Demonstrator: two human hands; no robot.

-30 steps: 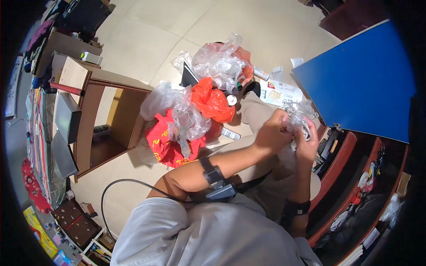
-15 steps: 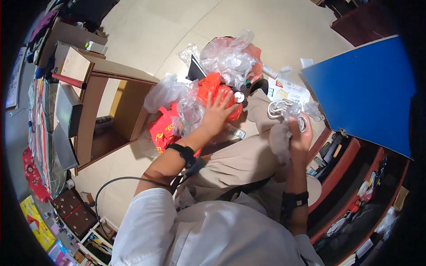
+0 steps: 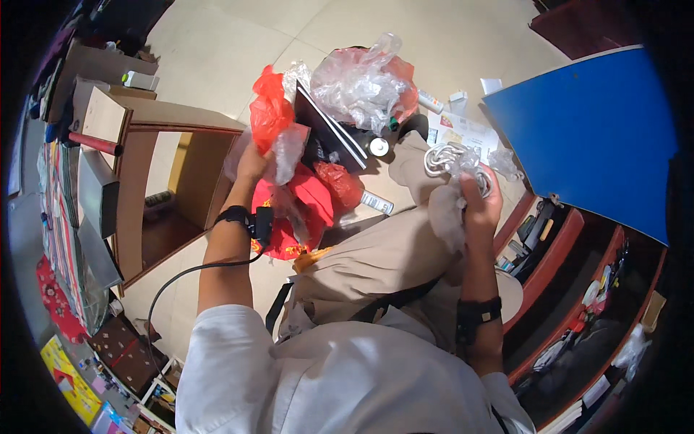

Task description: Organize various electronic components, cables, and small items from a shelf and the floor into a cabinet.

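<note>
My left hand [image 3: 253, 163] grips a thin red plastic bag [image 3: 272, 108]; its fingertips are partly hidden. A clear plastic bag [image 3: 290, 148] hangs against that hand. Below lies a bright red bag with yellow print [image 3: 311, 199], and beside it a second crumpled red plastic bag [image 3: 340, 184]. My right hand [image 3: 483, 206] is closed around a coiled white cable [image 3: 445, 156], bunched with a clear plastic bag [image 3: 446, 210], above my right leg. Between the hands stand a dark flat folder with white edges [image 3: 329, 123] and a round white-topped container [image 3: 378, 147].
Beyond the folder sits a heap of clear and red bags [image 3: 365, 87]. A white cylinder [image 3: 377, 203] lies by my leg, printed paper [image 3: 463, 130] farther right. An open wooden cabinet [image 3: 181, 119] stands left, a blue panel [image 3: 578, 137] and red-edged shelves [image 3: 546, 267] right.
My left hand, spread on the pile before, has moved left and lifted the red plastic bag with it. The folder and second red bag are now uncovered. My right hand keeps the cable.
</note>
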